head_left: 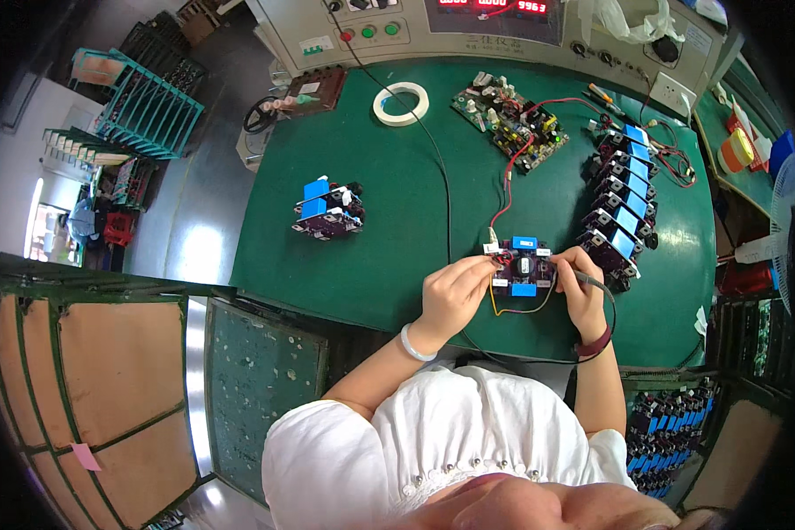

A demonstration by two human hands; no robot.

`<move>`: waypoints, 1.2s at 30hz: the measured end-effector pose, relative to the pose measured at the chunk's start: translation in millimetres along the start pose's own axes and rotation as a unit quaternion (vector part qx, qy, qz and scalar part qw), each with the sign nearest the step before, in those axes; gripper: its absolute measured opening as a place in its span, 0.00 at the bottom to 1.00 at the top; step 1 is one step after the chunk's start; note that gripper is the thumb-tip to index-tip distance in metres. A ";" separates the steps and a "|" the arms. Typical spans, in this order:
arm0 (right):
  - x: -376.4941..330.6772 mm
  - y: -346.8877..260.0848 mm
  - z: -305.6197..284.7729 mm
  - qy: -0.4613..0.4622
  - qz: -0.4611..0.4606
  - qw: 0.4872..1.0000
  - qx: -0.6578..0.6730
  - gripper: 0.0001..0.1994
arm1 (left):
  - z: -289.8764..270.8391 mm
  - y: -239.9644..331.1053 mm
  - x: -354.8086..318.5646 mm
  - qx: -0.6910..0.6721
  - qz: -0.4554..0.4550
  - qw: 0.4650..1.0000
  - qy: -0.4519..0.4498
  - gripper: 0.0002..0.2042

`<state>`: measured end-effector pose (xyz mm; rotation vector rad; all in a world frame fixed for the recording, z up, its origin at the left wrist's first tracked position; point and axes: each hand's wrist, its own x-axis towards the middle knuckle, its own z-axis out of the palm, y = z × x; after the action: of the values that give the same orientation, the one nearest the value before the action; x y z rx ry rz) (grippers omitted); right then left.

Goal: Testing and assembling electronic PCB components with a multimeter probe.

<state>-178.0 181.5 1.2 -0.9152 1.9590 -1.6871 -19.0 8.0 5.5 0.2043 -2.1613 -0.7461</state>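
Observation:
On the green mat right before me lies a small dark circuit board [526, 264] with two blue blocks and a round black part. My left hand [455, 290] is closed at the board's left edge, fingertips pinched beside a white plug [491, 248] and short red wires. What exactly it pinches is too small to make out. At the right edge, my right hand [583, 287] is closed on a black test probe [585, 279], whose cable loops past the wrist. The probe's tip is hard to see. A thin yellow wire [496, 305] bows below the board.
A row of similar boards [623, 203] stands at the right; a few more [327, 210] sit left. A larger populated board [514, 124], wired in red, lies behind, near a tape roll [401, 104]. A test instrument [397, 40] with red digits borders the back.

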 end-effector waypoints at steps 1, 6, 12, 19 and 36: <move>-1.3 -0.2 -0.7 -0.002 0.006 1.000 0.001 0.08 | 0.7 -0.6 -0.6 0.001 -0.012 1.000 -0.002 0.11; -0.7 -8.2 -3.0 0.009 0.034 0.996 0.083 0.08 | -3.6 1.2 3.8 0.005 -0.032 0.999 -0.005 0.10; -1.4 12.2 -10.2 0.005 0.040 0.990 0.134 0.11 | 2.0 -6.6 2.1 -0.023 -0.063 0.998 -0.018 0.08; 2.2 4.7 -6.7 -0.009 -0.009 0.992 0.124 0.12 | 4.3 -11.4 -1.8 -0.073 -0.116 0.990 -0.029 0.08; 1.0 7.0 -5.7 0.001 -0.008 0.995 0.096 0.14 | 2.3 -7.3 -0.4 -0.059 -0.077 0.995 -0.014 0.09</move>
<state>-184.0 185.2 -4.5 -0.8615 1.7573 -1.8481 -21.3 3.2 0.0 0.3015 -2.1369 -0.9675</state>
